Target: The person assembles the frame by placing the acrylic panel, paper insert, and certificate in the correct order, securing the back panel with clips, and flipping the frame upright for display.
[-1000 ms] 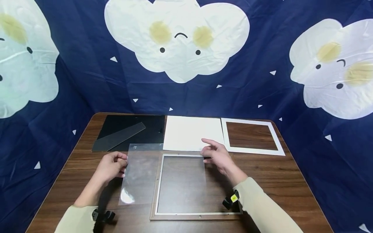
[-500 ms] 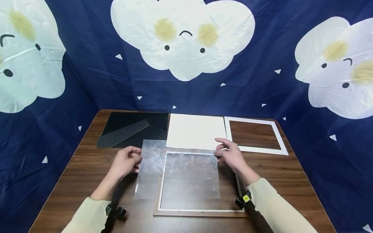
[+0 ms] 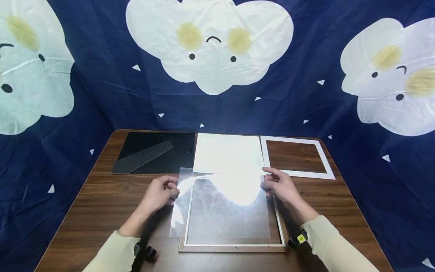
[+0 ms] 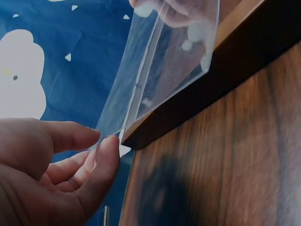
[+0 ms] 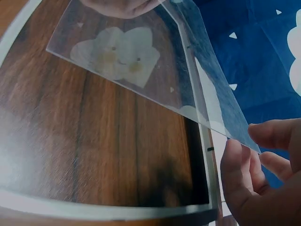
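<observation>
A clear plastic sheet (image 3: 224, 215) is held above a picture frame (image 3: 234, 248) on the table, overlapping most of its opening and reaching past its left side. My left hand (image 3: 159, 194) pinches the sheet's left edge between thumb and fingers; the left wrist view shows this left hand (image 4: 66, 165) at the sheet's edge. On the opposite edge, my right hand (image 3: 280, 187) pinches the sheet, and the right wrist view has the right hand (image 5: 263, 165) at the corner. Glare whitens the sheet's upper part. Raised wooden sides (image 4: 188, 99) of the frame show below the sheet.
Along the table's back lie a black board (image 3: 183, 155) with a grey strip (image 3: 142, 157) on it, a white sheet (image 3: 227, 151), and a white mat with a rectangular cutout (image 3: 299, 173). A dark blue cloth (image 3: 217, 113) with cloud prints hangs behind.
Both hands have carried the clear sheet rightward over the frame, so it now covers more of the opening. A bright reflection has appeared on it. The frame itself stays about where it was.
</observation>
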The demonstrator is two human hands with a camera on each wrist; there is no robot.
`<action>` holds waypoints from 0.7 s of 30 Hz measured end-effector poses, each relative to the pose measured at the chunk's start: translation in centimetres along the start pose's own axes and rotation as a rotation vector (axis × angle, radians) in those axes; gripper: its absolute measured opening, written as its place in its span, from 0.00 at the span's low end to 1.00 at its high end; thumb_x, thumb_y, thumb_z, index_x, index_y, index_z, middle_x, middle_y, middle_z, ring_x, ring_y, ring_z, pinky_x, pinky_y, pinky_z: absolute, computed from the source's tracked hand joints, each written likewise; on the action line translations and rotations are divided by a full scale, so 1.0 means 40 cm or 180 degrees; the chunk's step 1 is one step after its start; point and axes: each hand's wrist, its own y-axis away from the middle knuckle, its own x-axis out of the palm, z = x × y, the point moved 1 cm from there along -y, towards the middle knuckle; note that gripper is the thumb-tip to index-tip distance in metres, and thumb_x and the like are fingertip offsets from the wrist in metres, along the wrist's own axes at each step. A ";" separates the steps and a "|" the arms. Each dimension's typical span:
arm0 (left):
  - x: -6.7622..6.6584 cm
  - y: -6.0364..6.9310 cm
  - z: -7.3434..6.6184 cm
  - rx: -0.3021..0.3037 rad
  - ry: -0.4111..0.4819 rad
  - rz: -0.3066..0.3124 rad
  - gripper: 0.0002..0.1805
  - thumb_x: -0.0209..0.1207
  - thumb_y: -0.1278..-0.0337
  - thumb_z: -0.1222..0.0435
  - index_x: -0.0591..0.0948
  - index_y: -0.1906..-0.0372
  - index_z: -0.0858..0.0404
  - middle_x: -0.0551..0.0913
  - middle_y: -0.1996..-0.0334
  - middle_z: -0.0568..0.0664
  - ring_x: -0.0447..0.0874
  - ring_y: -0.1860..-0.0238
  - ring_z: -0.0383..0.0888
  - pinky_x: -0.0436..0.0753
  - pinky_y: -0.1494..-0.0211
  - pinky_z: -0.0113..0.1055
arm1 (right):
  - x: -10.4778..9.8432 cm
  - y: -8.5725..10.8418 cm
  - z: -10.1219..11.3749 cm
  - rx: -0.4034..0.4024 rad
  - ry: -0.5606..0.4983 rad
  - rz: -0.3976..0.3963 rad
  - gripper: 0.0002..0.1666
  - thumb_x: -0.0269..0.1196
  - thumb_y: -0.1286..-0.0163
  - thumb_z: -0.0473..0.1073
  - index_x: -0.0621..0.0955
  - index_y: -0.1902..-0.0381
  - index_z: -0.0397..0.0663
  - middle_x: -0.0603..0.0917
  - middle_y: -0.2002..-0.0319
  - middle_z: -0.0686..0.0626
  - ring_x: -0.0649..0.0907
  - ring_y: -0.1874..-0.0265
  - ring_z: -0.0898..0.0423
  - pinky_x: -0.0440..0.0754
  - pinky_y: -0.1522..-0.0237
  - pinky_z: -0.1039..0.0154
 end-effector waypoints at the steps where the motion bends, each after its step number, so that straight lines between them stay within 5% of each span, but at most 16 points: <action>1: 0.006 0.001 -0.001 -0.0001 0.0002 -0.0001 0.22 0.60 0.48 0.80 0.78 0.44 0.79 0.80 0.66 0.57 0.81 0.73 0.44 0.88 0.73 0.40 | -0.005 0.002 -0.005 0.0004 0.0019 0.0005 0.38 0.67 0.36 0.30 0.72 0.28 0.40 0.79 0.57 0.44 0.82 0.64 0.55 0.89 0.69 0.59; 9: 0.047 0.016 -0.013 -0.0120 0.0030 -0.0015 0.22 0.59 0.49 0.81 0.79 0.45 0.78 0.80 0.66 0.57 0.79 0.75 0.42 0.87 0.75 0.39 | -0.033 0.017 -0.021 0.0023 0.0156 0.0059 0.38 0.67 0.37 0.29 0.72 0.28 0.38 0.79 0.59 0.43 0.83 0.66 0.56 0.89 0.69 0.58; 21: 0.094 0.030 -0.026 -0.0050 -0.0221 -0.0018 0.20 0.60 0.48 0.78 0.82 0.47 0.78 0.81 0.71 0.55 0.82 0.80 0.43 0.86 0.77 0.36 | -0.060 0.012 -0.053 0.0020 0.0250 0.0042 0.36 0.66 0.37 0.26 0.73 0.30 0.33 0.79 0.64 0.45 0.81 0.73 0.54 0.87 0.74 0.59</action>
